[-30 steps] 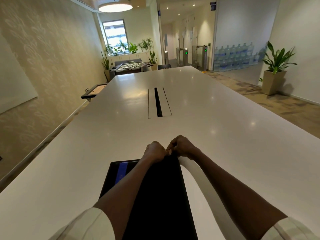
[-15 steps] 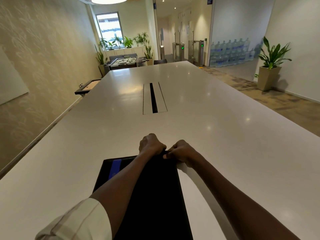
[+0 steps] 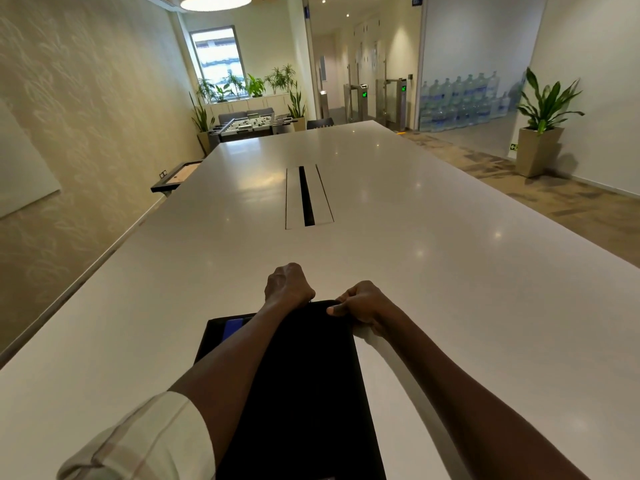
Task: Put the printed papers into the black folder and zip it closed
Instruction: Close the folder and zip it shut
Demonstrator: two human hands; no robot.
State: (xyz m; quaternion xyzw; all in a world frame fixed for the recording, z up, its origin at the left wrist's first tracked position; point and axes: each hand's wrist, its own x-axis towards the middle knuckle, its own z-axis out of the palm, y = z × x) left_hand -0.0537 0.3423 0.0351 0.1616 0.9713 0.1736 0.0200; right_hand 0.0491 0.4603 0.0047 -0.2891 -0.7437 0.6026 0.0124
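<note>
1. The black folder lies flat on the white table, in the lower middle of the frame, right in front of you. Its top cover is folded down.

2. Your left hand is curled into a fist at the far edge of the folder. It looks like it is pinching something small there, maybe the zip pull, but the fingers hide it, so you cannot tell for sure.

3. Your right hand is closed on the far right corner of the folder. The thumb lies on top of the cover and the fingers curl over the edge, holding the folder down.

4. No loose papers show on the table. They are most likely inside the folder already, so that part of the job looks done.

5. A black flap with a blue strip sticks out on the left side of the folder, under your left arm. You cannot tell if it is part of the folder or something lying under it.

6. The zip itself is too dark and small to see. Your hands sit at the far edge, so it looks like you are working on the zip now.

7. What is left, as far as you can judge: pull the zip all the way around until the folder is shut.
</note>
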